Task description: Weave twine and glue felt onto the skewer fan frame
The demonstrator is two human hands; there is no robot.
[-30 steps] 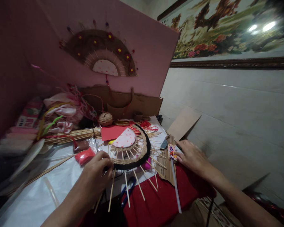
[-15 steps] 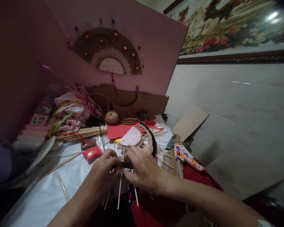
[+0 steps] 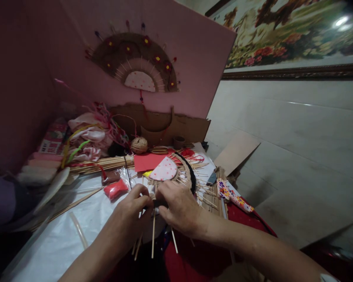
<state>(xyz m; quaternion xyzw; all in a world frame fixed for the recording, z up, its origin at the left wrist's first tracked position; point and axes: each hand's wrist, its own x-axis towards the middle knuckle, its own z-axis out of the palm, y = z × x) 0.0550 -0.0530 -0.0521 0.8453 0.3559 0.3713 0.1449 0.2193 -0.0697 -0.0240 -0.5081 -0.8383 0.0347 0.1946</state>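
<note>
A half-round fan frame of thin sticks lies at the table's front edge, with a white, red-dotted half disc [image 3: 164, 170] at its centre and a black band [image 3: 189, 172] curving across the sticks on its right. My left hand [image 3: 135, 207] pinches the black band at the near side of the frame. Close beside it, my right hand [image 3: 176, 205] has its fingers closed on the same band, just below the dotted piece. Bare stick ends [image 3: 153, 239] point down past both hands. The fingertips partly hide the band between them.
A finished brown fan [image 3: 135, 58] hangs on a pink board. Behind the work lie a twine ball [image 3: 139, 145], red paper [image 3: 147, 162], a stick bundle [image 3: 106, 163] and a red packet [image 3: 115, 190]. A flowered glue gun [image 3: 237, 200] rests right.
Both hands have shifted slightly, and the gap between their fingertips has narrowed over the black band. The stick ends below have moved a little to the right.
</note>
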